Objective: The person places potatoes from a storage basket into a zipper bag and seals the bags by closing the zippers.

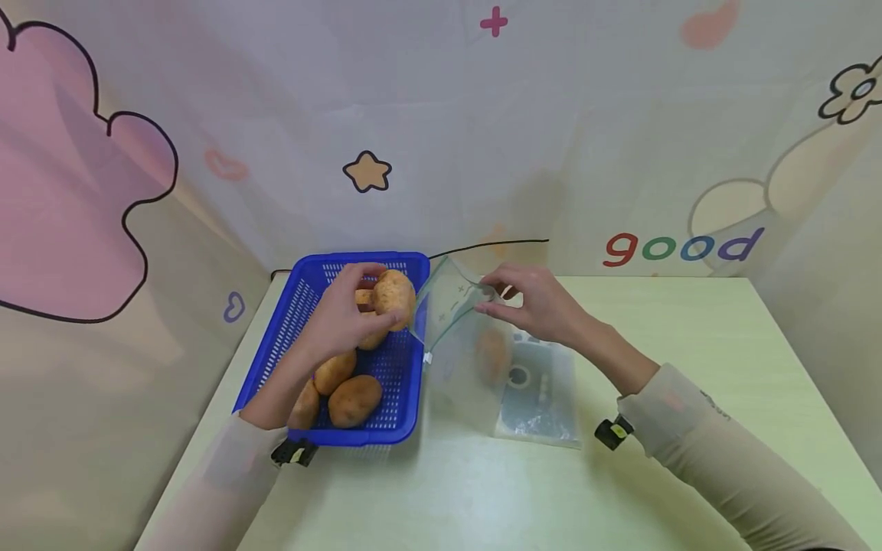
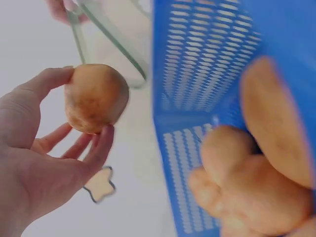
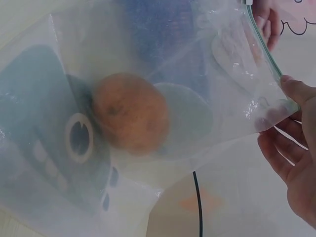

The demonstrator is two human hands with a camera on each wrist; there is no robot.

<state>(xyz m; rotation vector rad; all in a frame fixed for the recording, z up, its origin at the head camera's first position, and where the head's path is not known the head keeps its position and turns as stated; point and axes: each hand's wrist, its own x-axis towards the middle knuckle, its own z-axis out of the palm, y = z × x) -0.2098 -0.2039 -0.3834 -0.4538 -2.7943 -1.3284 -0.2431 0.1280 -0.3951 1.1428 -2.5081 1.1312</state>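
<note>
My left hand grips a potato between thumb and fingers, above the right side of a blue basket and close to the mouth of a translucent zip bag. Pinching the bag's upper right edge, my right hand holds it up with its mouth spread. One potato is inside the bag, seen through the plastic in the right wrist view. Several more potatoes lie in the basket. A small white slider sits on the bag's zip edge.
A flat pack with a printed blue-grey face lies on the pale table, partly behind the bag. A printed cloth backdrop rises behind the table. A black line runs along the backdrop's lower part.
</note>
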